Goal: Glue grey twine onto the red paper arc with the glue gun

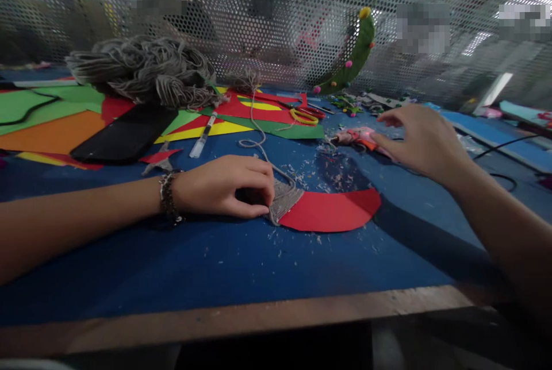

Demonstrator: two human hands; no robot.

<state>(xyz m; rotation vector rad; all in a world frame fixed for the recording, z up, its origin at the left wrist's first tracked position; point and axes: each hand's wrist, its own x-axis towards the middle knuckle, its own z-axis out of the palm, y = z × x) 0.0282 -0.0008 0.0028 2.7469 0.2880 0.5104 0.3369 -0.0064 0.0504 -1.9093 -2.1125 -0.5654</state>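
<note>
A red paper crescent lies flat on the blue table, its left end wound with grey yarn. My left hand, a dark bracelet at its wrist, is closed with thumb and fingertips at that wound end; the crescent's left tip is hidden under it. From the winding, a loose strand of yarn runs back over the table. My right hand is open above a pink and orange glue gun, its thumb close to the body; whether they touch I cannot tell.
Behind my left hand lie a black phone, a marker, coloured paper sheets and a heap of grey yarn. Yellow-handled scissors rest farther back. A green crescent with pompoms hangs by the perforated metal screen.
</note>
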